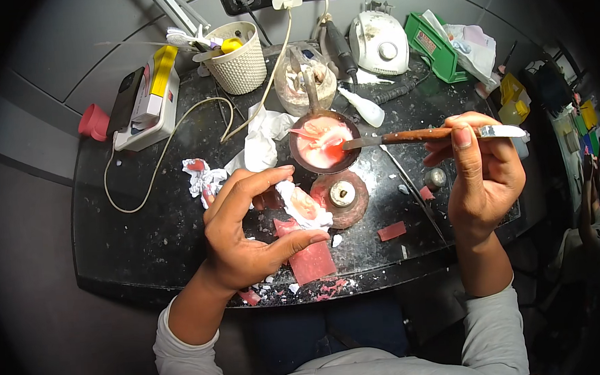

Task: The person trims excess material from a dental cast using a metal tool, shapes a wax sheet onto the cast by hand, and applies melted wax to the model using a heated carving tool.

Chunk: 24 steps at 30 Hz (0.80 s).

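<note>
Between the thumb and fingers of my left hand [240, 237] is a rough white plaster piece [304, 206] with a pink patch on its upper face. My right hand [481, 181] pinches the wooden handle of a wax knife [416, 136] held level. The knife's blade tip reaches into a small dark pan [296, 155] of pink wax [319, 133], part melted and part solid. Just below the pan stands a round burner [343, 194] with a pale centre; any flame is too faint to make out. A pink wax sheet [313, 263] lies under my left hand.
White crumpled tissue [260, 138], a pink-stained plaster lump [206, 179] and a thin metal tool [414, 188] lie about. Behind stand a woven cup [238, 67], a squeeze bottle [364, 107], a white control box [379, 44] and a green bin [434, 48]. A cable [158, 173] loops at left.
</note>
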Tool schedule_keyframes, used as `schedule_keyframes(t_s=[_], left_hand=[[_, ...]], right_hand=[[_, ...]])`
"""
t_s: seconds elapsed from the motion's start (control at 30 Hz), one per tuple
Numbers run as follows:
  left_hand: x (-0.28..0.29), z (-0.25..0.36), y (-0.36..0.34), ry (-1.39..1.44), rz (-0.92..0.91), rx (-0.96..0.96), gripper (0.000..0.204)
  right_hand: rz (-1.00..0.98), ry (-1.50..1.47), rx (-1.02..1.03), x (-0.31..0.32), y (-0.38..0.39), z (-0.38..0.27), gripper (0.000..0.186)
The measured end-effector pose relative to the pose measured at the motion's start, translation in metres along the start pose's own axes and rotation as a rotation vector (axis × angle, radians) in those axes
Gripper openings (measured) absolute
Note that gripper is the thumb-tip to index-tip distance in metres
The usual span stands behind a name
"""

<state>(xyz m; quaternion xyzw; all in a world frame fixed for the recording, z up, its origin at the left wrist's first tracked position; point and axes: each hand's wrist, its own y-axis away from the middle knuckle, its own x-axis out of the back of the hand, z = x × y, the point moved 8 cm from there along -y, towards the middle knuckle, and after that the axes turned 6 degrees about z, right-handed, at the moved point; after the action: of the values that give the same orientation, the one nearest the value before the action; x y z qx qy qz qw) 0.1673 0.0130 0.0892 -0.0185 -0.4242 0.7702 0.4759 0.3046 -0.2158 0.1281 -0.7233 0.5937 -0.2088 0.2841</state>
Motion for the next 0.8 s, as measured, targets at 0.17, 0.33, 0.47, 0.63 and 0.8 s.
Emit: schedule_keyframes(t_s=[0.17,0.33,0.47,0.63,0.8], left_hand=[[-0.003,0.0,0.0,-0.05,-0.042,0.022,0.068],[0.0,0.006,0.001,-0.114,-0.023,-0.044,0.068],[-0.007,0.021,0.005,-0.189,-0.018,-0.24,0.072],[-0.01,0.024,0.012,-0.18,0.005,-0.286,0.08],[-0.011,0.027,0.012,-0.088,0.019,-0.34,0.07]], right_hand=[[-0.009,0.002,0.023,-0.002,0.001,0.001,0.013],[0.015,-0.036,0.005,0.006,-0.003,-0.005,0.014],[-0.028,-0.131,-0.005,0.01,-0.002,-0.008,0.011],[-0.074,-0.049,-0.026,0.004,0.003,-0.008,0.009],[-0.062,-0.055,-0.01,0.004,0.003,-0.007,0.01]])
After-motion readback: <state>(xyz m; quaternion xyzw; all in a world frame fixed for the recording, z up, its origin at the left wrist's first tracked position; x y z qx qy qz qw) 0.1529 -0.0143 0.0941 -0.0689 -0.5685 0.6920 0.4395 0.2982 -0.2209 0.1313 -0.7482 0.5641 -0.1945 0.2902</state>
